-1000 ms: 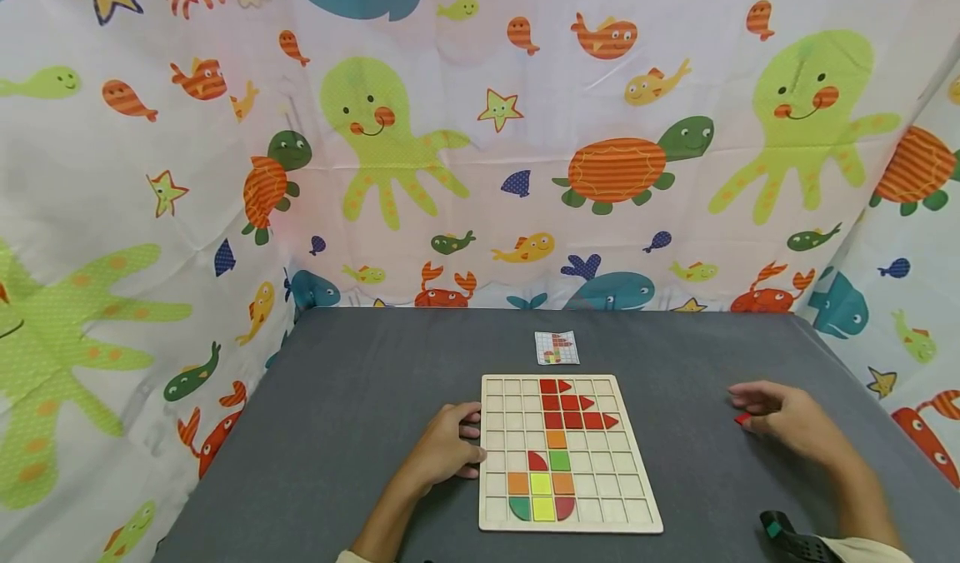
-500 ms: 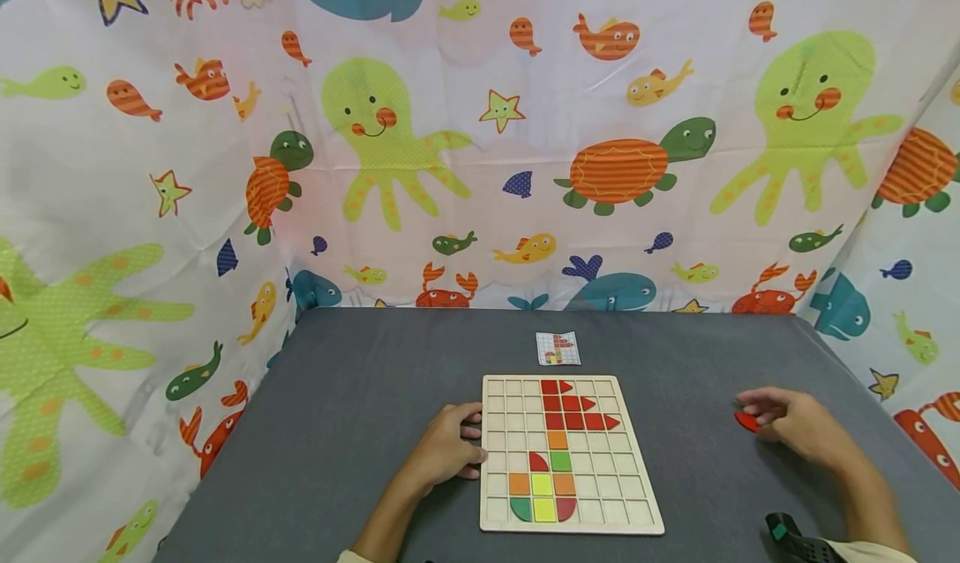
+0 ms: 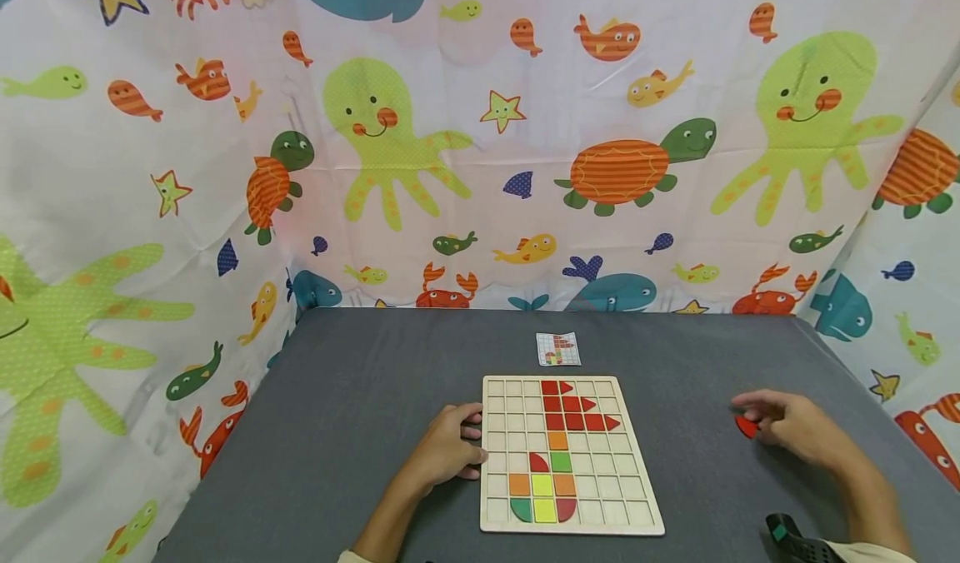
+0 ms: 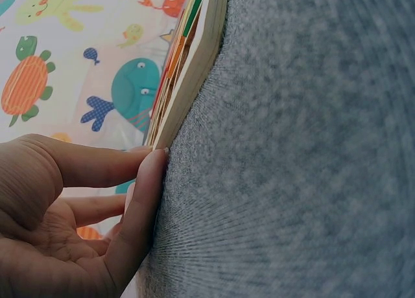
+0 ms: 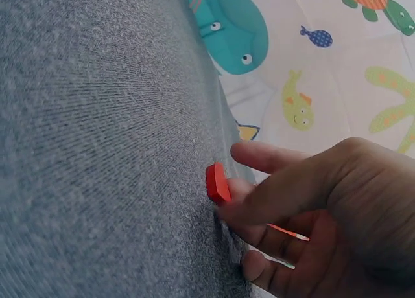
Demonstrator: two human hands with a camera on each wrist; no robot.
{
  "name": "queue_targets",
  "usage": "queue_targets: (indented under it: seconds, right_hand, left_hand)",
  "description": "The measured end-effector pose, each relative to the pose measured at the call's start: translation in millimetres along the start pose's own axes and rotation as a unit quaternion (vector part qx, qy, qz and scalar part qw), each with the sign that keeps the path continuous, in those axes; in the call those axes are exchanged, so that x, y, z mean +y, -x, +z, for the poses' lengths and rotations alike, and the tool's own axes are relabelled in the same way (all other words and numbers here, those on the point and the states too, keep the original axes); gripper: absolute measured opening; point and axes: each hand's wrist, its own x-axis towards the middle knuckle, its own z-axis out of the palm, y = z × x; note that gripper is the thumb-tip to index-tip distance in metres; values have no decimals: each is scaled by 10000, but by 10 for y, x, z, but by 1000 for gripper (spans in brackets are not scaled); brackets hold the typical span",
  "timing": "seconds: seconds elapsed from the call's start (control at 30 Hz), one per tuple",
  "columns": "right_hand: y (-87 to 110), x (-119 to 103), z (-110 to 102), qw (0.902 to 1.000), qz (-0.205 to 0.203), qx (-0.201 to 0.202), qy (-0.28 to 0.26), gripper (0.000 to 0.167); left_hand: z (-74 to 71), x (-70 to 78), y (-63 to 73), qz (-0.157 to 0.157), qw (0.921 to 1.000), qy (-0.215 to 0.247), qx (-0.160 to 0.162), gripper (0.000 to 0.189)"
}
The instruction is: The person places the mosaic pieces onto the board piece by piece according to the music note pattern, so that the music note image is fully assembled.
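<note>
The pale wooden grid board (image 3: 600, 486) lies flat on the grey cloth, bearing red, orange, green and yellow shape pieces. At its left edge is my left hand (image 3: 442, 449); in the left wrist view, the thumb and a finger (image 4: 137, 201) pinch the board's edge (image 4: 198, 68). Off to the board's right, my right hand (image 3: 802, 431) pinches a small red block (image 3: 746, 426) with a curved side. The right wrist view has this red block (image 5: 218, 184) at the thumb and fingertips, close over the cloth, with the index finger (image 5: 266, 157) held out apart from it.
A small printed card (image 3: 557, 349) showing a coloured grid pattern lies behind the board. The grey cloth (image 3: 360, 380) covers the table, and a sea-animal curtain (image 3: 525, 171) stands around its back and sides. A black wrist strap (image 3: 802, 540) is on the right forearm.
The right hand has shifted slightly right, and the red block, mostly hidden at first, shows more and has turned in the fingers. The index finger has straightened. Left hand and board stay put.
</note>
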Motion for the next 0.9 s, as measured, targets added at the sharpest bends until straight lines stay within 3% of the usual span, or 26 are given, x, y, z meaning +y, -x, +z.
queue_targets:
  seconds: [0.27, 0.57, 0.9]
  right_hand:
    - [-17, -30, 4, 9995, 150, -145, 226, 34]
    - [-54, -31, 17, 9983, 326, -50, 485, 39]
    - [-65, -51, 60, 9967, 196, 52, 781, 36]
  left_hand:
    - [-1, 7, 4, 3, 10000, -19, 7, 73]
    - [6, 6, -1, -14, 10000, -24, 24, 73]
    - [9, 16, 10, -41, 10000, -21, 13, 73]
